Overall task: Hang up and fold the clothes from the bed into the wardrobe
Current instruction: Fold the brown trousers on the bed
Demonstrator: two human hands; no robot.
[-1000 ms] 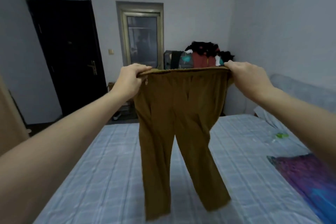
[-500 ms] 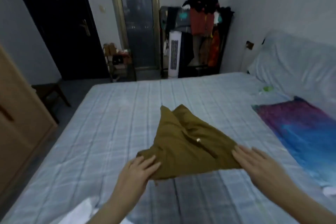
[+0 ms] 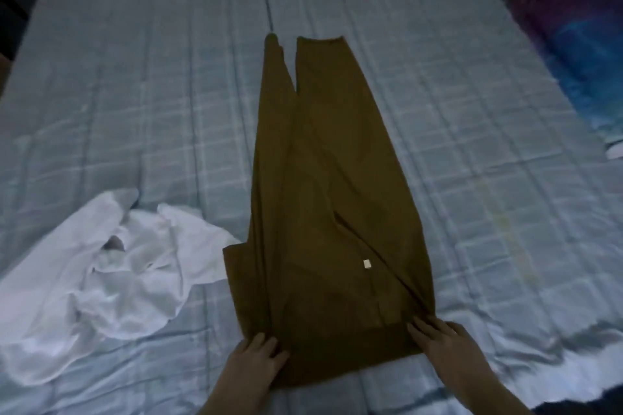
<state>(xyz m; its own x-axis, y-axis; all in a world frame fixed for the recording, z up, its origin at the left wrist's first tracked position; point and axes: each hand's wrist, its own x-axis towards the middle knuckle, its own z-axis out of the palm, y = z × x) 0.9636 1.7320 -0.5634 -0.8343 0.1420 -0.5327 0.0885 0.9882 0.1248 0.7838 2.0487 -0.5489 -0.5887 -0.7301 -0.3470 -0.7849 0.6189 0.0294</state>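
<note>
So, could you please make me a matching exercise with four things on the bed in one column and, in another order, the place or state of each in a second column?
Things:
1. olive-brown cotton trousers
2. crumpled white cloth garment
3. purple and blue patterned fabric
4. left hand

Place or state:
A. at the right edge of the bed
B. lies left of the trousers, bunched up
C. laid flat, legs pointing away
D. rests on the trousers' waistband

Pairs: 1-C, 2-B, 3-A, 4-D
</note>
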